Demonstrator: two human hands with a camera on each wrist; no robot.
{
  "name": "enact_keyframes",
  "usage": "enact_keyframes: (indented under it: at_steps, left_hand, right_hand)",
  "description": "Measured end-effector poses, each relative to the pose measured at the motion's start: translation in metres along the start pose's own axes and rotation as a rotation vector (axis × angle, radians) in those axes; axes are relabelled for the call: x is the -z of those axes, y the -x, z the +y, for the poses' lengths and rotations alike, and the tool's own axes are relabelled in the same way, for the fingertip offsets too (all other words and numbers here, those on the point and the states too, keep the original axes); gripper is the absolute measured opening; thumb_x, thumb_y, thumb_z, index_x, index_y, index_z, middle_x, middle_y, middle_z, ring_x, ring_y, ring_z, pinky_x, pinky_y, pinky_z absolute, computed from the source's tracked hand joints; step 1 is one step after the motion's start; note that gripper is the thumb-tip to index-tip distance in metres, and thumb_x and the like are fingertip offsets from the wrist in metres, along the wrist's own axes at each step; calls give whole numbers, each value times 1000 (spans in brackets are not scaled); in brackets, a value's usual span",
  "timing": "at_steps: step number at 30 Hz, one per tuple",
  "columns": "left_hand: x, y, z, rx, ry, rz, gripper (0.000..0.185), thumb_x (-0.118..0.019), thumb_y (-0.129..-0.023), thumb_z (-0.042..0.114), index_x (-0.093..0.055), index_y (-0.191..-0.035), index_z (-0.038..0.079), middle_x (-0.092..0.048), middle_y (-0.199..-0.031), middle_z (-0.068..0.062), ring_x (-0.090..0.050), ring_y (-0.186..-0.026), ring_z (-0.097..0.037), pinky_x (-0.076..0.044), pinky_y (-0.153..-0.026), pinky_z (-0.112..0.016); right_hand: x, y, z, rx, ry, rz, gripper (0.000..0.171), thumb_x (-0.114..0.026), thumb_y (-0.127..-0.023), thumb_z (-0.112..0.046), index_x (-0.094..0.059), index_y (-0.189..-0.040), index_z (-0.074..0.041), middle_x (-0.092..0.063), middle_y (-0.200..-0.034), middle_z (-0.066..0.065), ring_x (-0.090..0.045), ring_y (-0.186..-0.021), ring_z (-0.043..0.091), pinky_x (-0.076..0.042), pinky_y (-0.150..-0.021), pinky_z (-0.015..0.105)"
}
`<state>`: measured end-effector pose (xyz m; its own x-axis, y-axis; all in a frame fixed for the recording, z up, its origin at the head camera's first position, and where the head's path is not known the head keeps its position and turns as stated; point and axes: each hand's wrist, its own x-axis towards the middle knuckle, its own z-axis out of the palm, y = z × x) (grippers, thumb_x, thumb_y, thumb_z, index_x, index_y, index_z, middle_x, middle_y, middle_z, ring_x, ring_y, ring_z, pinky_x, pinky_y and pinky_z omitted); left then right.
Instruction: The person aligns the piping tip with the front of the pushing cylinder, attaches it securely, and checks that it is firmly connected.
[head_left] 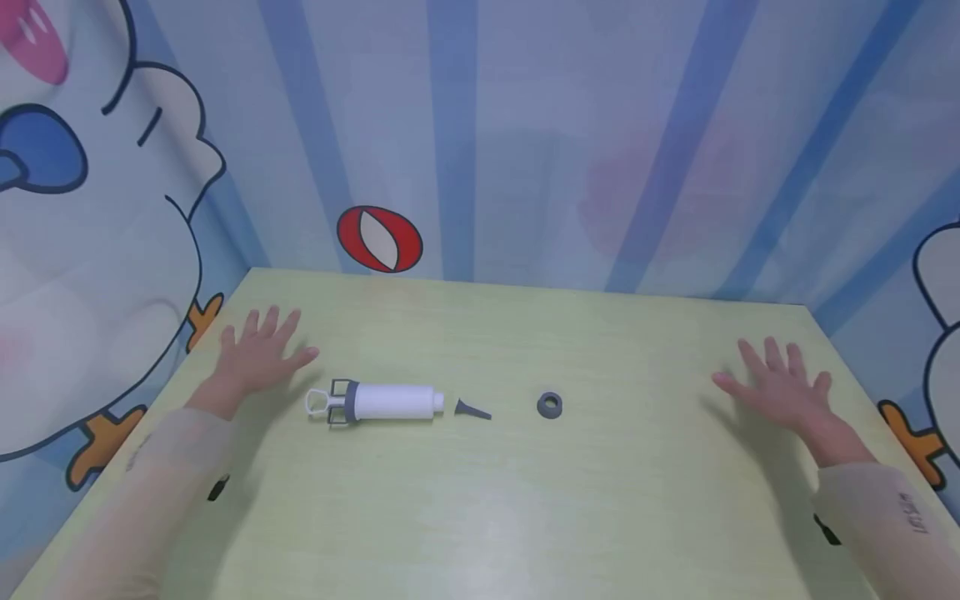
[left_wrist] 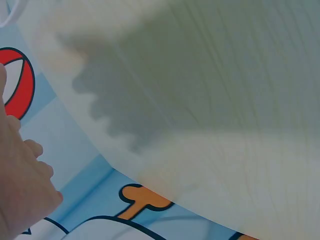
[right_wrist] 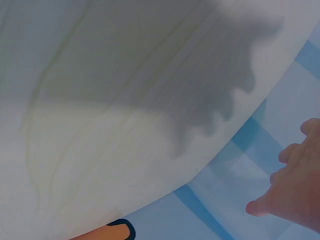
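Note:
A white syringe-like tube (head_left: 393,402) with a grey collar and a looped pull handle lies on its side left of centre on the table. Just off its tip is a small dark grey tapered nozzle (head_left: 472,410), apart from it. Farther right sits a grey ring (head_left: 551,405) with a hole through it. My left hand (head_left: 258,357), fingers spread, hovers over the table's left side, nearest the tube's handle, holding nothing. Over the right side, my right hand (head_left: 783,390) is also spread and holds nothing. The wrist views show both hands in part, with their shadows on the tabletop.
The pale wooden table (head_left: 600,508) meets a blue striped, cartoon-printed backdrop (head_left: 517,150) at its back and sides. Small dark objects show beside the left sleeve (head_left: 180,450) and the right sleeve (head_left: 877,508).

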<state>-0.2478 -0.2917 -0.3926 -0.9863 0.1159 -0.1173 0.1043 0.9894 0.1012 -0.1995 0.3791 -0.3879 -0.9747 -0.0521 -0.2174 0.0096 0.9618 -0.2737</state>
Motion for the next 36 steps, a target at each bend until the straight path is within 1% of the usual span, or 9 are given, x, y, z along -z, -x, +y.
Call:
enact_keyframes:
  at_steps: [5,8,14,20,28,36]
  left_hand:
    - [6,0,16,-23,13,-5,86,-29,-83,68,-9,-144,10,-2,-146,-28,4,-131,-50,5,-98,-67]
    - [8,0,26,-42,15,-2,84,-32,-84,65,-10,-144,10,-3,-146,-27,3,-132,-49,4,-99,-67]
    - [5,-4,45,-83,6,-5,80,-34,-85,61,-11,-144,11,-5,-147,-25,1,-133,-47,3,-100,-66]
    - [3,-5,62,-148,8,0,76,-37,-87,57,-12,-144,13,-9,-148,-23,-3,-133,-46,0,-101,-65]
    - [-4,-13,80,-211,-8,1,75,-37,-87,57,-12,-144,16,-10,-149,-18,-4,-135,-42,-2,-102,-64]
    - [-9,-18,106,-278,-21,2,75,-37,-85,60,-13,-144,21,-11,-150,-13,-4,-137,-38,-3,-104,-61]
  right_hand:
    - [0,-2,-12,18,21,17,91,-34,-83,-66,12,-142,-15,22,-141,28,27,-125,49,10,-83,76]
    - [-1,-4,-20,26,27,22,91,-34,-82,-67,9,-143,-15,19,-143,28,26,-126,47,11,-84,75]
    - [-6,-8,-35,62,52,28,89,-35,-82,-67,3,-144,-14,14,-145,27,22,-129,46,10,-86,74]
    - [-8,-9,-49,114,76,32,87,-36,-83,-65,1,-144,-15,11,-146,25,17,-131,47,9,-88,73]
    - [-11,-10,-71,166,86,29,87,-38,-83,-64,1,-144,-17,8,-148,23,14,-133,45,9,-90,72]
    - [-21,-16,-90,215,105,40,85,-39,-82,-65,-2,-145,-20,7,-149,18,13,-135,41,9,-92,71]
